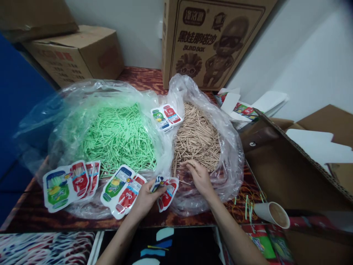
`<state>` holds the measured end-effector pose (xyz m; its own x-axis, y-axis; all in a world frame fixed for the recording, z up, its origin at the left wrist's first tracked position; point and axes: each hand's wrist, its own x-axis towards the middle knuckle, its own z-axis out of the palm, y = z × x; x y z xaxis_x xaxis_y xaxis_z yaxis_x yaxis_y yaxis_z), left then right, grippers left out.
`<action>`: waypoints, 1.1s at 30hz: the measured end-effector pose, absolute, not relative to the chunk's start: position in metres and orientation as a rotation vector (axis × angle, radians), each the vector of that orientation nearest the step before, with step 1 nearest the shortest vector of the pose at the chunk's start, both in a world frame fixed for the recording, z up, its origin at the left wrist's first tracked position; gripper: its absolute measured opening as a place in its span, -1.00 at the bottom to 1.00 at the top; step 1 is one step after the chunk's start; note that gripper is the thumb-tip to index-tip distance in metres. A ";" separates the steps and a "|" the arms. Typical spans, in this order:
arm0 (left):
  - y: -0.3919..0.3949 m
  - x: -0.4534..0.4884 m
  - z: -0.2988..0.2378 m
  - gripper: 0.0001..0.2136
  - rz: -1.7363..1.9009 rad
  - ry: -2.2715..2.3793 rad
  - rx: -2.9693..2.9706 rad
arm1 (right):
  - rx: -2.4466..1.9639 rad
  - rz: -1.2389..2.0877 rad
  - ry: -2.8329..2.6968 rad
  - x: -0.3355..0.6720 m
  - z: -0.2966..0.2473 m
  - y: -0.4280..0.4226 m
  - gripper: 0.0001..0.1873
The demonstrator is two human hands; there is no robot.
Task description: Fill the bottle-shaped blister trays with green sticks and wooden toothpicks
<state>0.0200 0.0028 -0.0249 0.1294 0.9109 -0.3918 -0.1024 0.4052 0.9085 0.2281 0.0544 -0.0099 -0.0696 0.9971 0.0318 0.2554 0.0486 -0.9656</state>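
My left hand (149, 197) is closed around a folded bottle-shaped packet (168, 193) with a red cola print, near the table's front edge. At the near edge of a heap of thin brown sticks (197, 136), my right hand (200, 176) has its fingers curled together. Whatever lies between those fingertips is too small to make out. To the left spreads a heap of light green sticks (121, 138). Beside my left forearm lies a green-and-red twin-bottle packet (122, 191). Farther left, several similar packets (71, 184) overlap. Another small stack of packets (167, 117) rests between the two heaps.
Clear plastic bags (231, 147) surround both heaps. A large printed carton (215, 44) and a smaller carton (79, 55) stand behind. At right are an open cardboard box (289, 165), a tipped paper cup (271, 214), rubber bands (239, 204) and loose green sticks (249, 208).
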 end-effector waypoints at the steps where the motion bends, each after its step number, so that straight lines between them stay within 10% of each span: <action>1: 0.003 0.020 -0.025 -0.79 0.891 1.205 0.867 | -1.332 1.066 -1.494 0.228 -0.008 0.053 -0.70; 25: 0.002 0.021 -0.031 -0.80 0.928 1.181 0.932 | -1.180 1.116 -1.603 0.218 0.005 0.038 -0.71; 33: 0.004 0.025 -0.024 -0.82 0.954 1.181 0.912 | -0.880 1.636 -0.831 0.188 0.040 0.053 -0.80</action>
